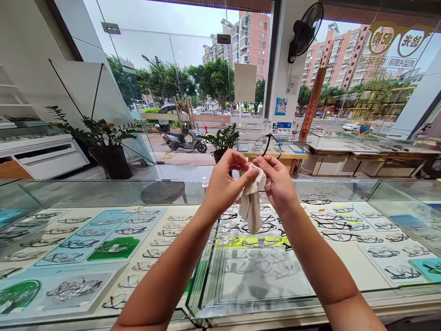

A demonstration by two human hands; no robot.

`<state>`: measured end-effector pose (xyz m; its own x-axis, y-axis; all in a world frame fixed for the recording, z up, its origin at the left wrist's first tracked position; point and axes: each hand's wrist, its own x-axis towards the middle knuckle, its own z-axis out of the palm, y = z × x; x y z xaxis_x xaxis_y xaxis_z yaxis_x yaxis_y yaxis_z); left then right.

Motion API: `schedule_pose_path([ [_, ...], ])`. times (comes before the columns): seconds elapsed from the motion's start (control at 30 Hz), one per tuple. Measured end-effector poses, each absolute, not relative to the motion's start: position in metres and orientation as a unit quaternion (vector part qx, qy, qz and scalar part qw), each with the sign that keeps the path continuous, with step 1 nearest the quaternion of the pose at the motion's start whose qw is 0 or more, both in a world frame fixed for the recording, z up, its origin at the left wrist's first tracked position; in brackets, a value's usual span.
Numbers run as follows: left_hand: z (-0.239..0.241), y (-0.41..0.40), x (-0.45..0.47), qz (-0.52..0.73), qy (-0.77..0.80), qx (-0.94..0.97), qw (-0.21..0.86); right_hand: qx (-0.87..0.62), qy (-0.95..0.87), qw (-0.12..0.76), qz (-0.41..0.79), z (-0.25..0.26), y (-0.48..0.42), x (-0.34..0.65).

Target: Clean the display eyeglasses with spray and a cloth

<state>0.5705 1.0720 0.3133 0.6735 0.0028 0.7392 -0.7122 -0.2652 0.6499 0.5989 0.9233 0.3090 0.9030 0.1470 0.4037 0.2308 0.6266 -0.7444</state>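
Both my hands are raised above the glass counter, close together. My left hand (225, 179) pinches a pale cleaning cloth (251, 214), its thumb pressing on the upper part while the rest hangs down. Between the fingers of my right hand (278, 184) is a pair of thin-rimmed eyeglasses (268, 144); a round rim and a dark temple stick up above the knuckles. The cloth's top bunches against the glasses between the two hands. Fingers and cloth hide the other part of the frame.
Below me, the glass display counter (265, 282) holds rows of eyeglasses on trays. A white bottle (204, 185) and a dark stool (161, 192) stand beyond it. Potted plants (110, 158), a wall fan (306, 31) and more display cases (389, 156) are farther back, near the glass front.
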Motion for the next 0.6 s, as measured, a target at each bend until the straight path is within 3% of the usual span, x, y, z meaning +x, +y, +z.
schedule_pose_path([
  [0.17,0.311,1.075,0.569,0.201,-0.172,0.792,0.551,-0.417,-0.233,0.878,-0.026,0.311,0.922,0.595],
  [0.43,0.32,1.08,0.576,0.006,-0.198,0.68,0.706,-0.432,-0.25,0.867,-0.004,0.309,0.923,0.599],
  [0.6,0.321,1.083,0.577,0.017,-0.188,0.672,0.716,-0.424,-0.261,0.867,0.008,0.309,0.92,0.601],
])
